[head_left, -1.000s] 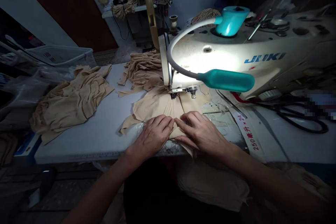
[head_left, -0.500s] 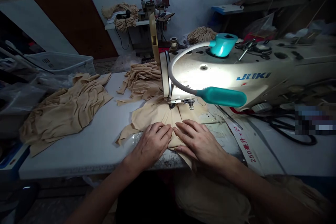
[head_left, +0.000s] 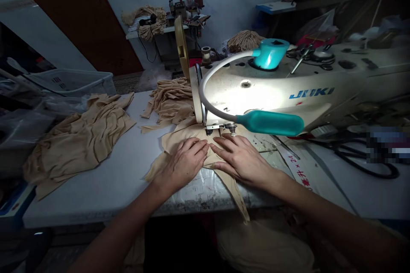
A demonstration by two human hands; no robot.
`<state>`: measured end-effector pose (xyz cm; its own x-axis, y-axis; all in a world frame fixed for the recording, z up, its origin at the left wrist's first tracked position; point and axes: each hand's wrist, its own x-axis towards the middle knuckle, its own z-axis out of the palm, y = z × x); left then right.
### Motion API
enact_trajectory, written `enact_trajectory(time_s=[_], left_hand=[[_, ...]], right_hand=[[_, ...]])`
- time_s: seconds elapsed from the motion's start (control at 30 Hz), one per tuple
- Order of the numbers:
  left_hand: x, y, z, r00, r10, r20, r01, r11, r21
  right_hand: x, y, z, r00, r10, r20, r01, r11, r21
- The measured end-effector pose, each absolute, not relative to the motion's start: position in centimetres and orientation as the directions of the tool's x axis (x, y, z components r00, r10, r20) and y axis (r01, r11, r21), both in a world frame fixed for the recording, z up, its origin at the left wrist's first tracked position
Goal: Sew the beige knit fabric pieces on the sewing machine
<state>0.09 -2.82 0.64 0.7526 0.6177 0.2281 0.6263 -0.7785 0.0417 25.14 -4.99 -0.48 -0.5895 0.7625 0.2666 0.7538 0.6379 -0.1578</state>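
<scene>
A head-worn camera looks forward and down over a white, flat-topped desk [head_left: 128,170], close to the cream-coloured metal JUKI sewing machine [head_left: 275,89] ahead.

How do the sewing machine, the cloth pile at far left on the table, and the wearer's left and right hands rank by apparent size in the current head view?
1. Sewing machine
2. Cloth pile
3. Left hand and right hand: too alike to rank.

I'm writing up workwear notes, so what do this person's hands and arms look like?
The left hand and right hand are both ungloved, with no ring that I can make out. The left forearm and right forearm are bare: no sleeve, watch or bracelet shows on either.
</scene>
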Motion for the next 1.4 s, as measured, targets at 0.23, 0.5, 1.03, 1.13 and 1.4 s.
enact_trajectory(time_s=[0.23,0.5,1.03,1.13,1.4], left_hand=[[-0.3,-0.9,-0.2,0.730,0.639,0.242,0.646,-0.761,0.062],[-0.9,1.5,-0.7,0.700,0.683,0.208,0.670,-0.729,0.140],[-1.2,3.2,0.9,0.690,0.649,0.319,0.591,-0.761,0.269],[-1.4,4.5,1.9,0.623,0.664,0.414,0.614,-0.743,0.267],[-1.1,7.9,0.8,0.652,0.678,0.340,0.636,-0.733,0.241]], right_hand=[[25.6,-3.7,-0.9,-0.577,0.782,0.233,0.767,0.618,-0.172],[24.8,-4.2,-0.4,-0.463,0.843,0.274,0.811,0.528,-0.253],[24.1,-4.6,-0.3,-0.473,0.837,0.275,0.778,0.543,-0.315],[24.1,-4.5,-0.6,-0.467,0.837,0.286,0.780,0.542,-0.314],[24.1,-4.6,-0.8,-0.462,0.839,0.287,0.782,0.538,-0.316]])
